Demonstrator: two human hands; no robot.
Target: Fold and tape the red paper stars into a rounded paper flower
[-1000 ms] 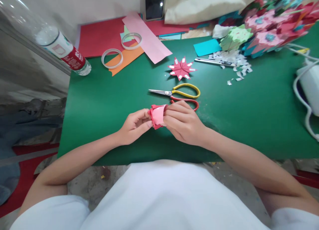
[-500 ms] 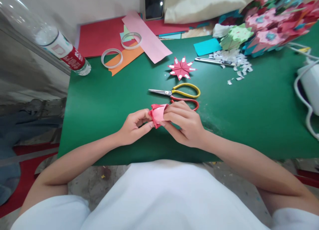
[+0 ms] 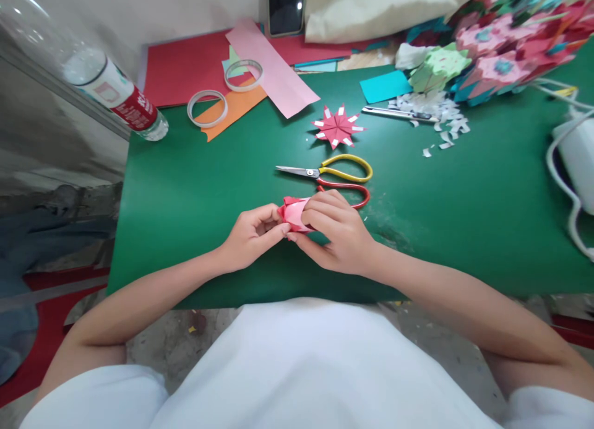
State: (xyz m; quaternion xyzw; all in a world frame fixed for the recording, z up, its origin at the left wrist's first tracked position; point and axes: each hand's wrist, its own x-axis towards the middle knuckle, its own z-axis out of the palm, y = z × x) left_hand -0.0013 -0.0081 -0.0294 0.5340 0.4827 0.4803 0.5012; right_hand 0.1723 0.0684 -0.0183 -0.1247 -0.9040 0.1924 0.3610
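Note:
Between my hands is a small paper flower (image 3: 294,215), red outside with a curled pink paper piece. My left hand (image 3: 253,236) pinches its left end between thumb and fingers. From the right, my right hand (image 3: 341,231) grips it, fingers reaching into the curled pink part and the thumb pressing its lower edge. Those right fingertips are partly hidden by the paper. Just beyond lie scissors (image 3: 312,173) with one yellow and one red handle, the red loop partly behind my right hand. Further back rests a red paper star (image 3: 338,127) with white strips on its points.
Two tape rolls (image 3: 207,108) lie by an orange strip (image 3: 236,110), a pink strip (image 3: 273,70) and red sheets (image 3: 185,70). A bottle (image 3: 134,110) stands at left. A utility knife (image 3: 399,114), white scraps (image 3: 452,122) and finished paper flowers (image 3: 503,73) are at back right.
My right hand has shifted slightly left, its thumb now closer to my left thumb at the lower edge of the paper flower. The flower has turned a little; the left hand stays almost still.

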